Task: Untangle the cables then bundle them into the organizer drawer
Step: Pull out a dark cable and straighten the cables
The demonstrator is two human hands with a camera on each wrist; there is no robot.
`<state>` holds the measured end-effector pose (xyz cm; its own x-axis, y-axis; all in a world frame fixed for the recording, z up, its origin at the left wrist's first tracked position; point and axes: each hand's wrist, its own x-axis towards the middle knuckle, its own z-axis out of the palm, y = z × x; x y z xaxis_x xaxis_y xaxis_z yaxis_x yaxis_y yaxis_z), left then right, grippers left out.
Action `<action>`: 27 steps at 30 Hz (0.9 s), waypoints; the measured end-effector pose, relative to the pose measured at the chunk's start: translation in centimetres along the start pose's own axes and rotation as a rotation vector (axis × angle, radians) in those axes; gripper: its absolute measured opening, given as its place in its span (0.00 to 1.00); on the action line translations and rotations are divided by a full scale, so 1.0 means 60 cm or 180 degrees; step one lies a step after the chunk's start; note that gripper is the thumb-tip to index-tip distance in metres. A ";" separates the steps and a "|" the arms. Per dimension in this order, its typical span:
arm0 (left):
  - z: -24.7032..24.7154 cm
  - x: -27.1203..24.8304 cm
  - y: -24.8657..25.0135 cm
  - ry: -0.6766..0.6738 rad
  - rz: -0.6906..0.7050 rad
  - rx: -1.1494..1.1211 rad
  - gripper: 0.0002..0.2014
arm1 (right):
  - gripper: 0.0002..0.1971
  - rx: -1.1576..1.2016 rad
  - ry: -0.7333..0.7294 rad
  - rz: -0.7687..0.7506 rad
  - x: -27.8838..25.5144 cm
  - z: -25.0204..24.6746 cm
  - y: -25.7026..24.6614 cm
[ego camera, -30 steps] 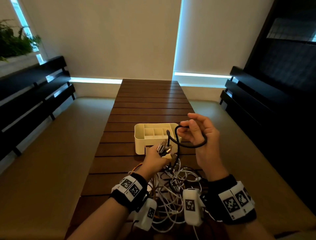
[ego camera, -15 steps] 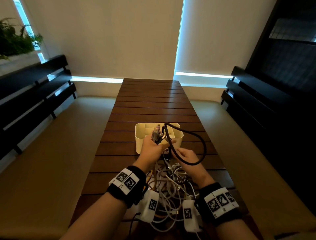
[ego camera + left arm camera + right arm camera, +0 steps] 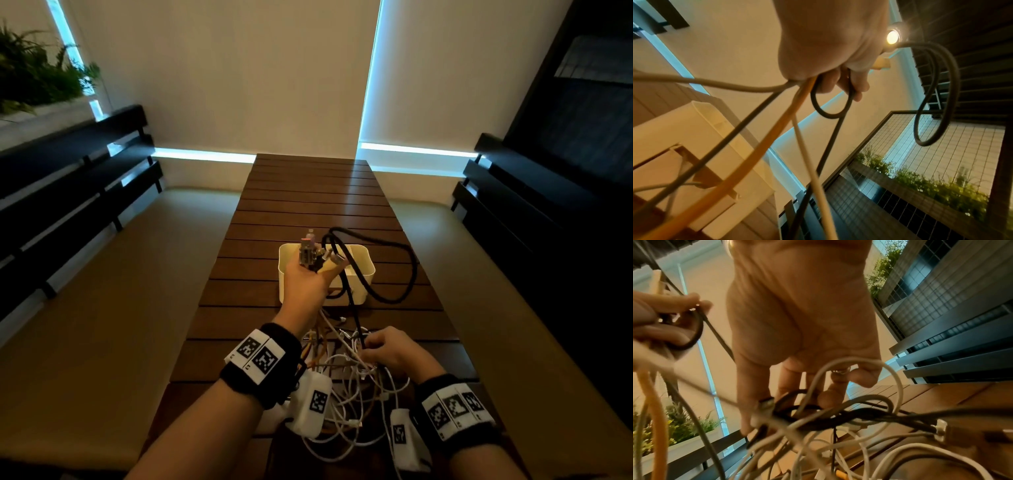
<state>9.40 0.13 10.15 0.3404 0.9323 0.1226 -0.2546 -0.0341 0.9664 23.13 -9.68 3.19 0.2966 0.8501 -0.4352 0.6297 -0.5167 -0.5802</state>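
My left hand (image 3: 310,277) is raised in front of the white organizer box (image 3: 363,274) and grips a bunch of cable ends, their plugs (image 3: 310,251) sticking up above the fist. From that fist a black cable (image 3: 409,270) loops out to the right and drops toward the table. White, orange and black cables (image 3: 777,133) trail down from the left hand (image 3: 830,48). My right hand (image 3: 387,349) is low on the tangle of white and orange cables (image 3: 346,394), fingers curled into it, pinching a black cable (image 3: 797,412) in the right wrist view.
The slatted wooden table (image 3: 308,205) runs away from me, with cushioned benches (image 3: 102,291) on both sides and dark slatted backrests (image 3: 68,192). A planter with greenery (image 3: 37,78) stands at the upper left. The far table half is bare wood.
My right hand let go of the raised black loop and dropped to the tangle near me. My left hand rose with the bunch of plugs toward the organizer box, the black loop now hanging from it.
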 end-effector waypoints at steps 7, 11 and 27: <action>-0.026 0.021 0.051 0.0288 0.0478 -0.0232 0.12 | 0.15 -0.0338 0.0349 0.0059 -0.005 -0.011 0.016; -0.028 0.016 -0.002 -0.0446 0.0000 0.0805 0.14 | 0.14 -0.0197 0.1355 -0.0200 0.006 -0.024 0.004; 0.012 -0.022 -0.091 -0.0862 -0.0629 0.0891 0.07 | 0.06 0.0774 0.2194 -0.1245 -0.040 -0.045 -0.081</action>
<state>10.99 -1.15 4.86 0.5925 0.8039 -0.0523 0.0819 0.0045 0.9966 21.29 -8.92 8.92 0.5120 0.8039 0.3027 0.6293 -0.1111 -0.7692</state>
